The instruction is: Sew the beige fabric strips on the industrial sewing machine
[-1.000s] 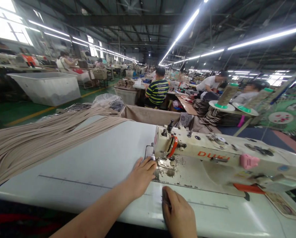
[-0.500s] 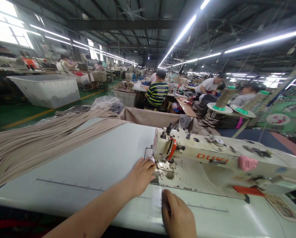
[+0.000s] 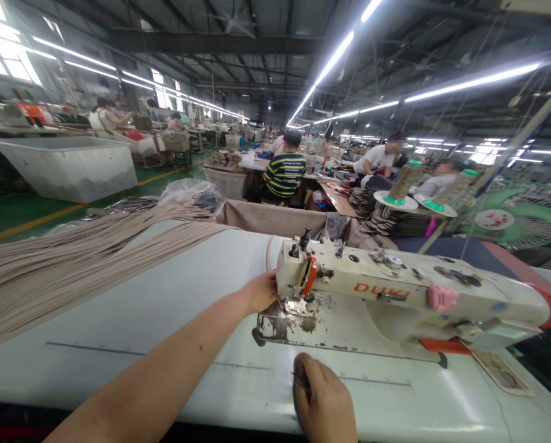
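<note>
My left hand (image 3: 259, 294) is at the needle end of a white sewing machine (image 3: 386, 286), its fingers closed and partly hidden by the machine head. A thin beige strip (image 3: 269, 253) curves up from these fingers behind the head. Beside them lies the metal presser foot and plate (image 3: 297, 306). My right hand (image 3: 325, 400) is curled near the table's front edge, closed around a small dark pointed tool (image 3: 299, 376) that is mostly covered by the fingers. Many long beige strips (image 3: 81, 252) lie in a bundle across the left of the white table (image 3: 164, 307).
Beyond the table stands a beige cloth-lined bin (image 3: 275, 216). Two thread cones (image 3: 403, 181) rise behind the machine, with a green fan (image 3: 519, 215) at right. A large grey tub (image 3: 67, 163) stands at left. A person in a striped shirt (image 3: 285, 174) sits ahead.
My left hand has moved back and left behind the machine head, and a beige strip now shows above it. The right hand stays low by the table edge. The view has shifted slightly.
</note>
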Demonstrator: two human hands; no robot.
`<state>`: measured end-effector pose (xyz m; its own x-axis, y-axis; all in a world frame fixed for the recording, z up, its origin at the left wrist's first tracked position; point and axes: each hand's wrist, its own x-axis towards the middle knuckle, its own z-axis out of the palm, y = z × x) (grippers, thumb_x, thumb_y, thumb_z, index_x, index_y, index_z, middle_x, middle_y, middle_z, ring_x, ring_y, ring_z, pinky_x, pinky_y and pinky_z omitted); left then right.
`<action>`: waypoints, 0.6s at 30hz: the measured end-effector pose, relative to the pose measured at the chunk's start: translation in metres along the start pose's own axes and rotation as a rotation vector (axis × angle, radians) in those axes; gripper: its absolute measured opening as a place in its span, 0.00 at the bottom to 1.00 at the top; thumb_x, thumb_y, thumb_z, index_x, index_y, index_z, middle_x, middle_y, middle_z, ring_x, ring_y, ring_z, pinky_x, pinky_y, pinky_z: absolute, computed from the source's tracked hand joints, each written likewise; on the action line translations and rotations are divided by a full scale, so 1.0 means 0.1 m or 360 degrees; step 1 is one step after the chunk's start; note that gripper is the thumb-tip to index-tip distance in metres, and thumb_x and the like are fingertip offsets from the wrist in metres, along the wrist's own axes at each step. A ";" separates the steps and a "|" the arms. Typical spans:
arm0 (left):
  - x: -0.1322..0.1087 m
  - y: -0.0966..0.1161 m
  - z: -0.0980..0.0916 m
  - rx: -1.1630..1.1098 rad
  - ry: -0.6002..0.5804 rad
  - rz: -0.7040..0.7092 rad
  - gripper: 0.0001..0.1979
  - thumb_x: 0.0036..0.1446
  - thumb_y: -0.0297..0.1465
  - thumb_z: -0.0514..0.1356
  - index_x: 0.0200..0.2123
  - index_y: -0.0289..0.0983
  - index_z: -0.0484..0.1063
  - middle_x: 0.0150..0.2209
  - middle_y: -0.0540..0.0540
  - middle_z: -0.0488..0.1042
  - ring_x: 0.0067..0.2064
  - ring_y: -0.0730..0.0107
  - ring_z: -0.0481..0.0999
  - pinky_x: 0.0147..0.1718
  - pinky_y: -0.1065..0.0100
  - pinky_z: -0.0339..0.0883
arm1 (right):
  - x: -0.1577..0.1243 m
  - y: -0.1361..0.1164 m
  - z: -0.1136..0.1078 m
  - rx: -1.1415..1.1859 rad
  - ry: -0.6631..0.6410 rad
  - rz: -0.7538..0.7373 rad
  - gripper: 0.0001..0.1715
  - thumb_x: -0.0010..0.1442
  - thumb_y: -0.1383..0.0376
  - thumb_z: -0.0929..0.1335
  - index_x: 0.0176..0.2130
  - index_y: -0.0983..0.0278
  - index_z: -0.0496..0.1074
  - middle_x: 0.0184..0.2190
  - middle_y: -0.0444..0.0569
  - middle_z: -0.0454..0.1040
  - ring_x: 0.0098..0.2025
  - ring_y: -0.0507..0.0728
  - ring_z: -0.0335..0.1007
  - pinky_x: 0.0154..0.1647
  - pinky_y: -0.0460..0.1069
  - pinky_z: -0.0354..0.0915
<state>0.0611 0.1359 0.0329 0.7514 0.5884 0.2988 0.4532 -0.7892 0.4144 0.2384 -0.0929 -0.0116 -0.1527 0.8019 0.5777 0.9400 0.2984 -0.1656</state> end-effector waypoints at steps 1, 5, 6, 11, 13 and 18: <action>0.00 0.01 -0.01 -0.0004 -0.0010 0.0006 0.20 0.69 0.32 0.53 0.60 0.41 0.73 0.60 0.45 0.77 0.63 0.59 0.71 0.69 0.57 0.59 | 0.00 0.00 0.00 -0.0004 -0.0010 0.0004 0.23 0.57 0.75 0.64 0.51 0.61 0.67 0.34 0.48 0.79 0.34 0.59 0.77 0.33 0.50 0.69; -0.03 -0.02 -0.01 -0.0013 -0.0017 -0.0034 0.19 0.69 0.33 0.54 0.59 0.42 0.75 0.57 0.44 0.78 0.62 0.57 0.72 0.66 0.55 0.62 | 0.01 -0.02 0.00 -0.0029 -0.0007 0.0005 0.22 0.57 0.75 0.64 0.50 0.61 0.67 0.34 0.48 0.79 0.33 0.58 0.77 0.33 0.51 0.68; -0.05 -0.03 -0.02 -0.0008 -0.0011 -0.0048 0.18 0.69 0.33 0.55 0.57 0.43 0.76 0.56 0.44 0.79 0.61 0.56 0.72 0.65 0.55 0.64 | 0.01 -0.02 0.00 -0.0030 -0.0001 0.0001 0.21 0.57 0.75 0.64 0.50 0.61 0.67 0.33 0.48 0.79 0.33 0.58 0.76 0.33 0.51 0.68; -0.21 -0.05 -0.08 0.0027 0.0010 -0.0133 0.09 0.63 0.36 0.64 0.43 0.44 0.83 0.47 0.47 0.82 0.52 0.57 0.76 0.58 0.56 0.68 | 0.02 -0.05 0.00 -0.0049 0.0028 -0.0011 0.19 0.59 0.75 0.64 0.50 0.62 0.67 0.32 0.48 0.78 0.32 0.58 0.75 0.33 0.51 0.67; -0.29 0.00 -0.09 0.0026 0.0023 -0.0172 0.07 0.62 0.36 0.65 0.39 0.44 0.83 0.44 0.48 0.82 0.48 0.58 0.77 0.56 0.55 0.68 | 0.02 -0.05 0.00 -0.0055 0.0033 -0.0012 0.20 0.59 0.75 0.64 0.50 0.62 0.67 0.33 0.48 0.78 0.32 0.58 0.75 0.33 0.51 0.67; -0.39 0.14 -0.07 -0.0030 0.0075 -0.0287 0.06 0.62 0.31 0.63 0.36 0.41 0.82 0.44 0.46 0.81 0.49 0.60 0.77 0.53 0.60 0.70 | 0.01 -0.06 -0.01 -0.0062 0.0010 0.0012 0.22 0.57 0.75 0.64 0.51 0.62 0.67 0.34 0.49 0.78 0.34 0.59 0.76 0.35 0.51 0.67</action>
<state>0.0353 0.1031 0.0329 0.6353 0.7278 0.2582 0.5691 -0.6672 0.4806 0.2328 -0.0949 -0.0093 -0.1440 0.8006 0.5817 0.9523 0.2719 -0.1384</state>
